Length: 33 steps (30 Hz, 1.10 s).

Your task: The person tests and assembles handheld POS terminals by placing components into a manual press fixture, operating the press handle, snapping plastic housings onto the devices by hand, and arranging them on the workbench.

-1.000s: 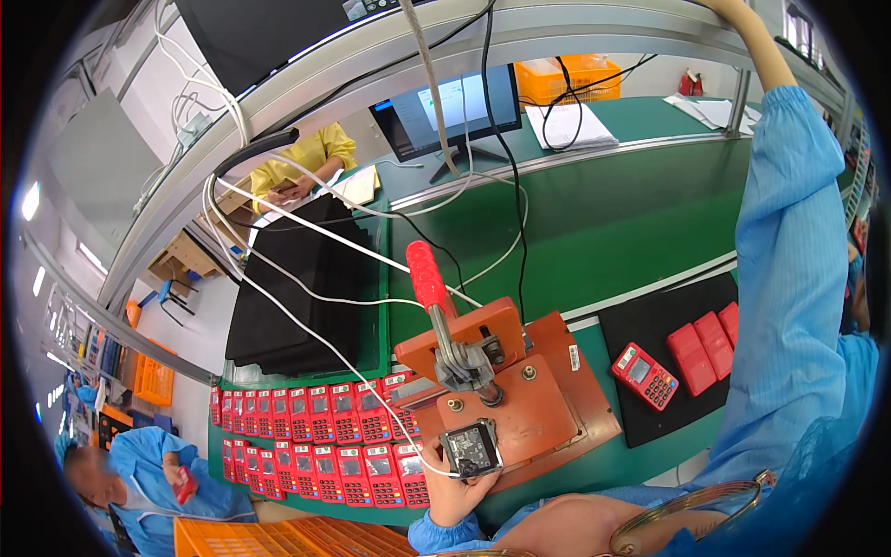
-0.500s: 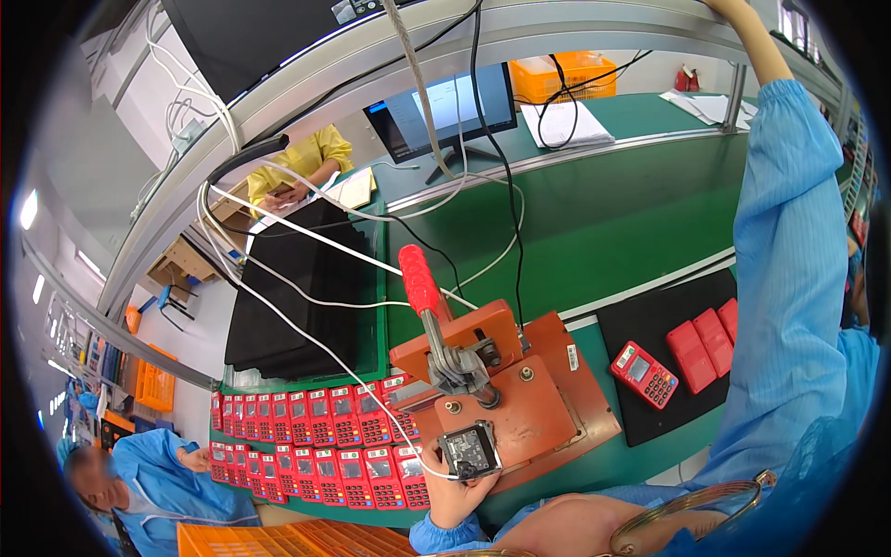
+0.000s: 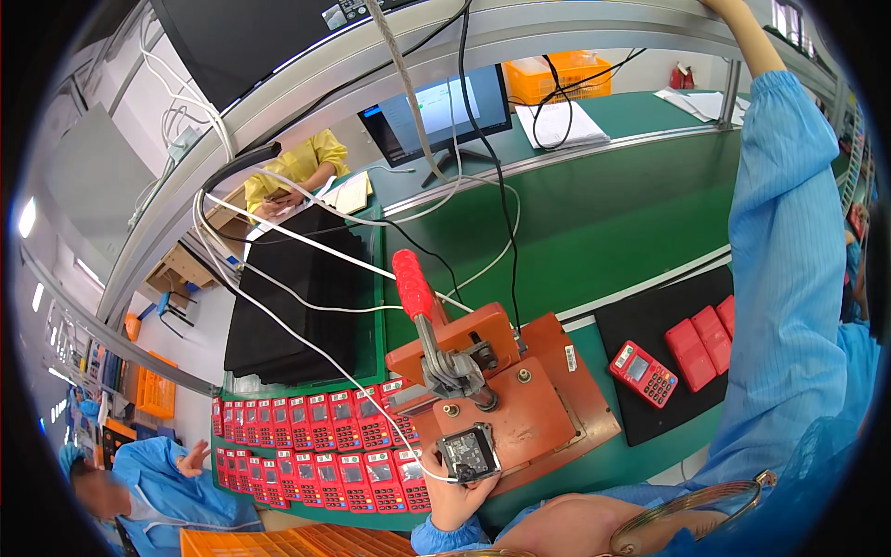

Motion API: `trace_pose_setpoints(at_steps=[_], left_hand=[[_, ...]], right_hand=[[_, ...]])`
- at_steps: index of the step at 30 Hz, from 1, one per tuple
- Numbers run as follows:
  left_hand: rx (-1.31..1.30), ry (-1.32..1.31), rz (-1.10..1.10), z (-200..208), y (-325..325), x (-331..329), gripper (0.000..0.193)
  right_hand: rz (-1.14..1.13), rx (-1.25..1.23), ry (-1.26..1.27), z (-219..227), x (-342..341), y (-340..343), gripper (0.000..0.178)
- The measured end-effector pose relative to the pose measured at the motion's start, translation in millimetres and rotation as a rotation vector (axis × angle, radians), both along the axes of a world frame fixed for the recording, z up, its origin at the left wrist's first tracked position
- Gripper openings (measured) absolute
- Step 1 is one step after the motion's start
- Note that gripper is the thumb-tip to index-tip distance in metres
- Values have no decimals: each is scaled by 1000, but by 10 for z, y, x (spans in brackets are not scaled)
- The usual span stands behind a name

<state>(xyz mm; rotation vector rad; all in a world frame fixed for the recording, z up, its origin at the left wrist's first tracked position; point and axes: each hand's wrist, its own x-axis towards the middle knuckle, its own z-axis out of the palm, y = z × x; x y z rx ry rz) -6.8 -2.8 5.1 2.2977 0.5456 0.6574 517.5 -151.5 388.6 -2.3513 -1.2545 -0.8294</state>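
My left hand (image 3: 453,501) grips a small black square module (image 3: 469,453) with an exposed circuit face; thumb on one side, fingers below. A thin white cable runs to its lower edge. The module sits at the near end of a reddish-brown clamp fixture (image 3: 534,413), whether touching it I cannot tell. A toggle clamp with a red handle (image 3: 413,283) rises from the fixture, its handle upright. My right arm (image 3: 784,213), in a blue sleeve, stretches up past the metal frame; the hand lies beyond the upper edge.
Rows of red card terminals (image 3: 351,481) lie left of the fixture. Another terminal (image 3: 642,373) rests on a black mat (image 3: 682,320) with several face-down ones. Black sheets (image 3: 292,306) are stacked behind. Cables hang from the metal frame (image 3: 557,32). A co-worker (image 3: 167,483) sits left.
The view has shifted very slightly. The co-worker on the left has lifted a hand away from the terminals. My left hand and the module stay in place; the clamp handle is unmoved.
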Motion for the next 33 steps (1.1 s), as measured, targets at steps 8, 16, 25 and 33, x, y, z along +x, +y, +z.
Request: trace_pose_setpoints(at_steps=[8,16,25,33], left_hand=[[-194,56,92,-137,-26,-46,54],[-97,11,37,-169,19,-27,61],[-130,16,47,-99,1,-29,65],[-81,18,30,-156,19,-34,69]], right_hand=[[10,-21,-22,20,76,-11,32],[-26,-24,-10,10,-65,4,32],[113,16,9,-7,-50,-16,34],[86,28,29,-13,-56,-12,32]])
